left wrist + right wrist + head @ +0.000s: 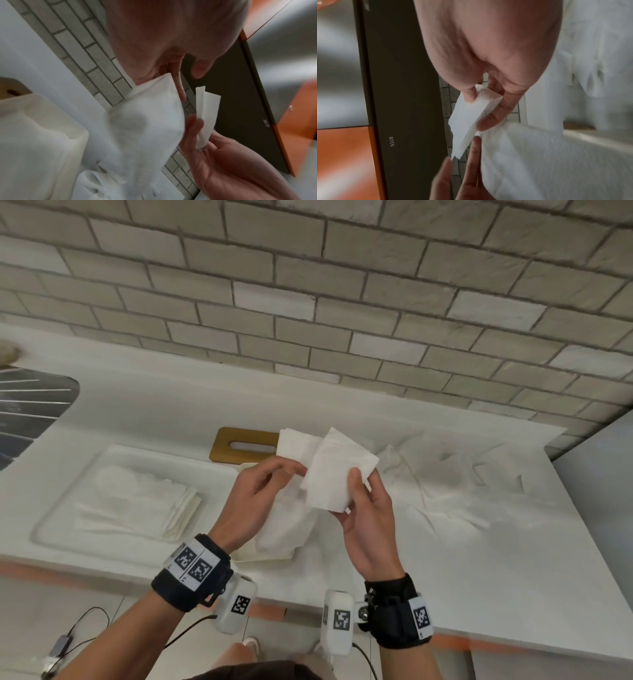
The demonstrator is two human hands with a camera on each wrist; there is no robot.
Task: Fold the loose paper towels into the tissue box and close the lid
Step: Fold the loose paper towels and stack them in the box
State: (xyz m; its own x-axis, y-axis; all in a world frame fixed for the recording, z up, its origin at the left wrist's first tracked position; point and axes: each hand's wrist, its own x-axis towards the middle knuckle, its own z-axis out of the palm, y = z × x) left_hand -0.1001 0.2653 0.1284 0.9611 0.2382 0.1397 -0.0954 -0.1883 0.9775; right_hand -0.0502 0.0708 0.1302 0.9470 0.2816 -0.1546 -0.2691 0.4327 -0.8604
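Here, in the head view, both hands work above a white counter [445, 559] set against a grey brick wall [342, 285]. The right hand [368, 518] holds a folded paper towel [337, 474], thumb pressed on its front face and fingers behind it. The left hand [255, 494] pinches a second white sheet [294, 445] at its edge with thumb and fingertips; this sheet hangs down to the counter between the wrists. To the left lies the white tissue box [54, 508], open, with a stack of folded towels [144, 501] inside. Its wooden lid [246, 445] (slotted, lying flat) rests on the counter behind the hands, partly hidden by the sheets. More loose paper towels [462, 484] lie crumpled on the counter to the right.

From the left wrist, the left hand [164, 56] grips the corner of the hanging sheet [149, 119], which is blurred. The right hand [228, 166] shows below with the folded towel [205, 113] seen edge-on between its fingers. The tissue box [42, 135] is at lower left.

From the right wrist, the right hand [489, 67] clamps the folded towel [471, 117] between thumb and fingers. The fingertips [474, 155] of the left hand rise from below beside the hanging sheet [547, 162].
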